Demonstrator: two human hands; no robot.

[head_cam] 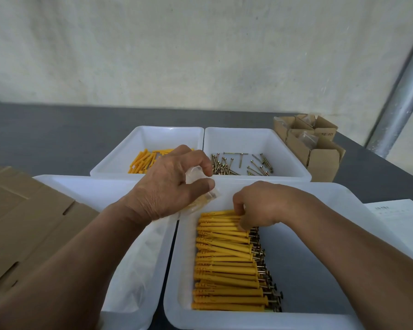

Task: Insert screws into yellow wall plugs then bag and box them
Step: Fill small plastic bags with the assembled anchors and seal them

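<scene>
**While my left pinches a bag, my right is down among the filled plugs**

As the head camera looks down, my left hand (169,184) hangs over the seam between the two near trays, thumb and forefinger curled and pinching a small clear bag (202,198). Something yellow shows through it, but the plastic is too blurred to tell what is inside. My right hand (260,206) is down in the near right tray (343,194), fingers bent onto the far end of the row of yellow plugs with screws (227,265). The fingertips are buried among them, so I cannot tell whether they have hold of one. My left forearm covers part of the near left tray (81,184), where clear plastic (138,270) lies. Behind, the far left tray (153,129) has bare plugs (142,160), half hidden by my left hand, and the far right tray (248,131) has loose screws (224,163). Open cardboard boxes (320,158) stand at the far right. Flat cardboard (22,222) is cut off at the left edge.
</scene>
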